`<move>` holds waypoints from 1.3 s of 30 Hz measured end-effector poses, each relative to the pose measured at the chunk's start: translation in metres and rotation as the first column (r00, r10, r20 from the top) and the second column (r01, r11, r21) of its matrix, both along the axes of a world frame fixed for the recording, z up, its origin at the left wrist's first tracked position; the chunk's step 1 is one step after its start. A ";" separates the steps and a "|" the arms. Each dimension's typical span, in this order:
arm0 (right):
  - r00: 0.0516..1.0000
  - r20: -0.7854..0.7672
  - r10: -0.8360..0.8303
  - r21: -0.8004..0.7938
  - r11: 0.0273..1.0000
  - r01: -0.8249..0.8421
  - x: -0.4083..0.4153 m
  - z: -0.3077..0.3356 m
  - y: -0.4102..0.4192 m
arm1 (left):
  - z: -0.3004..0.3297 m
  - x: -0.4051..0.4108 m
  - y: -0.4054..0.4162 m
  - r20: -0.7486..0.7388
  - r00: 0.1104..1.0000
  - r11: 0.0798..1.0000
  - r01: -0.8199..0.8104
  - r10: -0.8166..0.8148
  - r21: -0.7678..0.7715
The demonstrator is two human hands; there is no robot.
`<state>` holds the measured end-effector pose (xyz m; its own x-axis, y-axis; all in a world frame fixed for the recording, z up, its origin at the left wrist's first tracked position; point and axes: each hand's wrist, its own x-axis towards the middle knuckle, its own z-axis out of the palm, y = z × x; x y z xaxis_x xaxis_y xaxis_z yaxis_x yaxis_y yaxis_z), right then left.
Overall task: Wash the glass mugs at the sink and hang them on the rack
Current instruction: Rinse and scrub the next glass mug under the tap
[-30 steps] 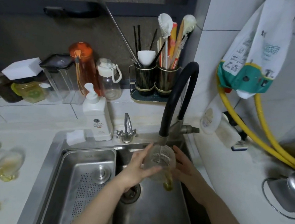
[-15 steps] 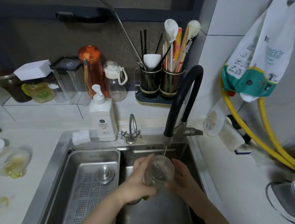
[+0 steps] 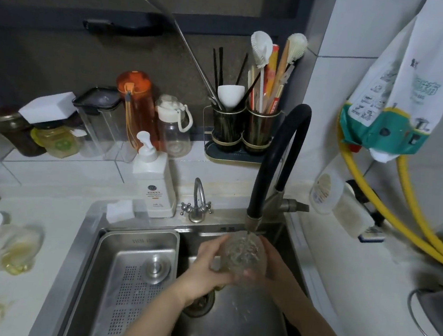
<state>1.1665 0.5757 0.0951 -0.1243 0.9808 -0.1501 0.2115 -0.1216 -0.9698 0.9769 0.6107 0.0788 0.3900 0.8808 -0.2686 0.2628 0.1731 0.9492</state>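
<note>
A clear textured glass mug [image 3: 242, 256] is held over the steel sink [image 3: 234, 332] directly under the black faucet [image 3: 276, 157], with water running into it. My left hand [image 3: 207, 270] grips the mug's left side and bottom. Behind the mug, my right hand [image 3: 272, 266] holds the right side, its fingers partly hidden by the glass. A second glass mug [image 3: 11, 247] with yellow liquid in it stands on the counter at the far left.
A perforated steel drain tray [image 3: 130, 281] fills the sink's left half. Soap dispenser [image 3: 155, 182], small tap [image 3: 197, 201] and a sponge sit on the rim. Bottles, jars and a utensil holder [image 3: 242, 131] line the ledge. Yellow hoses [image 3: 391, 215] and a metal lid lie at right.
The mug has come up closer under the faucet and now takes the running stream. Both hands stay around it and have shifted slightly. The view has tilted a little downward.
</note>
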 end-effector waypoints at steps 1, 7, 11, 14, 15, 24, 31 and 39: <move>0.999 -0.006 -0.039 0.015 0.999 0.039 0.002 0.002 -0.002 | -0.001 0.005 0.000 -0.011 1.000 1.000 0.022 -0.022 0.019; 1.000 -0.016 -0.022 0.047 0.999 0.022 -0.004 -0.011 -0.002 | -0.016 0.001 -0.015 0.124 0.988 0.996 -0.092 0.090 0.012; 0.999 -0.051 -0.016 0.048 0.999 0.018 -0.003 0.000 0.004 | -0.009 0.003 -0.007 0.188 0.966 0.983 -0.183 0.178 0.007; 0.988 -0.151 -0.015 0.025 1.000 0.019 0.005 -0.003 -0.002 | -0.009 0.007 -0.012 0.212 0.958 0.980 -0.196 0.196 -0.019; 0.988 -0.154 0.013 0.026 1.000 -0.009 0.005 -0.004 -0.003 | -0.010 0.006 -0.013 0.221 0.951 0.976 -0.212 0.218 -0.051; 0.979 -0.097 -0.178 -0.084 0.982 0.170 -0.016 -0.020 -0.005 | -0.008 0.013 -0.027 0.079 0.950 0.953 -0.302 0.303 -0.023; 0.975 -0.053 -0.218 -0.161 0.965 0.207 -0.023 -0.012 -0.007 | -0.011 0.015 -0.037 -0.041 0.969 0.963 -0.235 0.242 0.133; 0.990 0.027 -0.137 -0.084 0.987 0.139 -0.026 0.005 -0.015 | 0.009 0.015 -0.035 0.030 0.930 0.917 -0.355 0.366 -0.181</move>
<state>1.1402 0.5605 0.0997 0.0155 0.9718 -0.2353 0.2074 -0.2334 -0.9500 0.9920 0.5756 0.0876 0.0755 0.9081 -0.4119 0.0945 0.4047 0.9096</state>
